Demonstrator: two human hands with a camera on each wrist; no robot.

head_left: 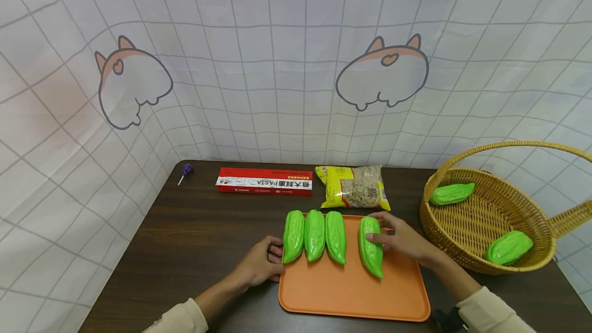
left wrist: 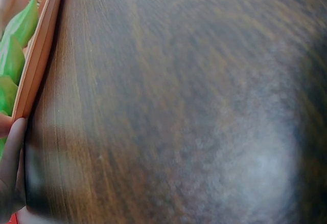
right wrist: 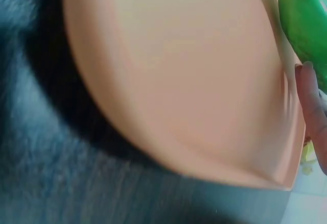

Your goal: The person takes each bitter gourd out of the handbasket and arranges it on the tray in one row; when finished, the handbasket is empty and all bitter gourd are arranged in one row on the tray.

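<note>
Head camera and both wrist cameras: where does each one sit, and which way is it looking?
Head: on the person's head, looking forward and down at the orange tray; left grip, right grip and sleeves show.
Left wrist: on that wrist, looking mostly at dark tabletop beside the tray; part of the left grip shows.
Right wrist: on that wrist, looking over a tray corner; part of the right grip shows.
Shared: head and right wrist both see the right grip.

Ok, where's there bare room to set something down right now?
Free: the tray along its near edge; the table between the left hand and the pasta box; the basket floor between its two vegetables. Crowded: the tray's far left, with three green vegetables side by side, and right of them, where the right hand grips a fourth.
</note>
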